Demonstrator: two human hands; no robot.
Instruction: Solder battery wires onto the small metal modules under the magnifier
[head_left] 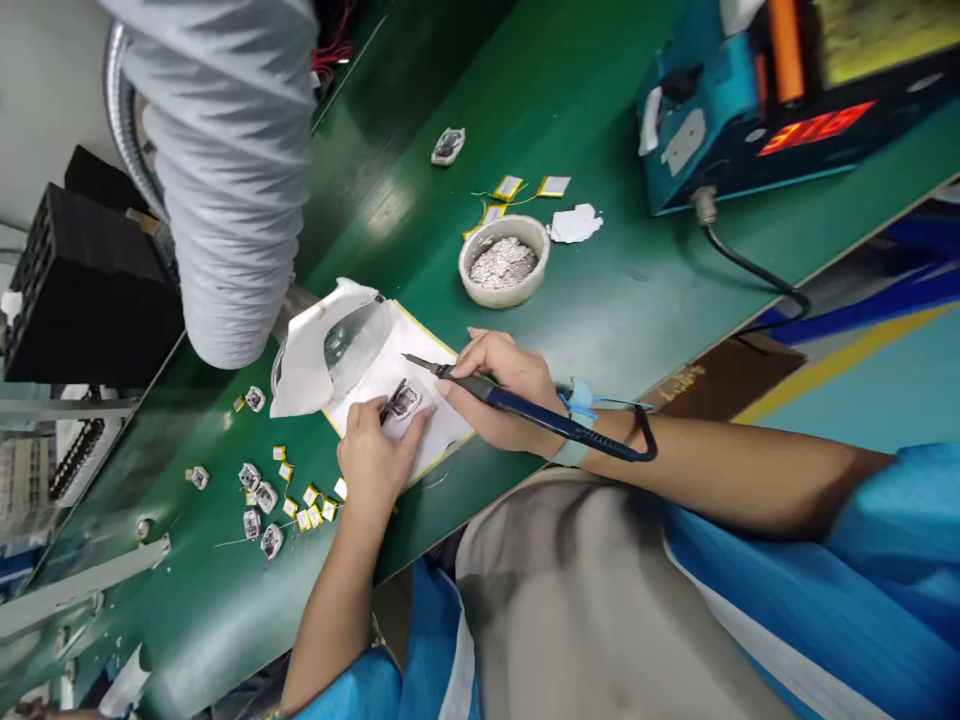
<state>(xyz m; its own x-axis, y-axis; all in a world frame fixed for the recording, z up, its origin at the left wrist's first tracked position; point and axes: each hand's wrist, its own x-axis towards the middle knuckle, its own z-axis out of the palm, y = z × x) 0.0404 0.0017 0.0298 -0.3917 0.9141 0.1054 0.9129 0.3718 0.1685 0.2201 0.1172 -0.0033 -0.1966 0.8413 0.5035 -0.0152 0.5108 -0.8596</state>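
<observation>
Being pinned under the left hand [375, 460] on white paper [442, 430], the small foil-clad part [403, 401] is kept steady, while a slim blue-handled iron [525, 408] is gripped pen-style in the right hand [502, 385], its bare metal tip held near, with a ceramic bowl [502, 285] of silvery scraps [502, 262] beyond.

Slim navy-blue soldering iron [540, 420] with a pointy metal tip, held pen-style in the right hand [502, 385], tip poking out past the fingers. Small rectangular silver-and-black component [404, 401] lies flat right at the left hand's [377, 462] fingertips, just beside the tip.
</observation>
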